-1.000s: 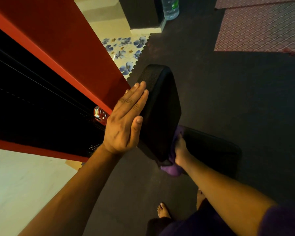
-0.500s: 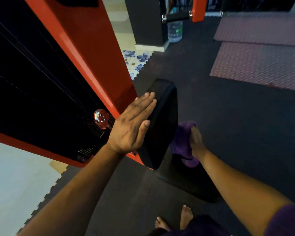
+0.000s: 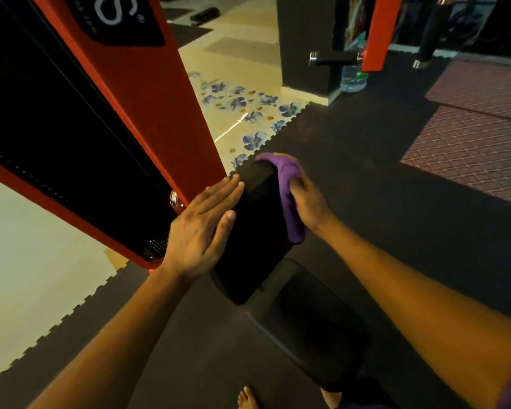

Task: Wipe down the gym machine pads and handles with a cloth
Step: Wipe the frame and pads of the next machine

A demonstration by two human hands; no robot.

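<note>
**Hands on the back pad: L braces flat, R wipes w/ cloth**

Left hand [image 3: 199,228] lies flat w/ straight fingers against the near side of the upright back pad [image 3: 255,231], thumb along its edge, holding nothing, just pressing. Right hand [image 3: 306,199] has fingers curled round a bunched purple cloth [image 3: 286,187] and presses it onto the far face of the same pad, near the top corner; cloth drapes over the top edge and hangs down the side below the hand.

Pad stands tilted, between the two hands, just beside the red machine frame [image 3: 160,93]. Below it, the seat pad [image 3: 313,323] sits low and flat, near the person's bare feet.

Handling, as I judge it: cloth is light, soft, floppy, so best kept balled in the palm w/ fingers wrapped, else loose ends trail. Pad looks like stiff backing w/ padded vinyl-type cover, prob smooth and a bit slick, so the cloth should glide; it's fixed to the machine, may swing or give under push, hence the flat counter-hand on the opposite face. No need to grip the pad, brace palm mid-face or at the edge.

Further out: black handle bar [image 3: 334,58] w/ chrome end, water bottle [image 3: 353,78] behind it, dark rubber floor mat [image 3: 366,202], flower-print tiles [image 3: 248,110]
</note>
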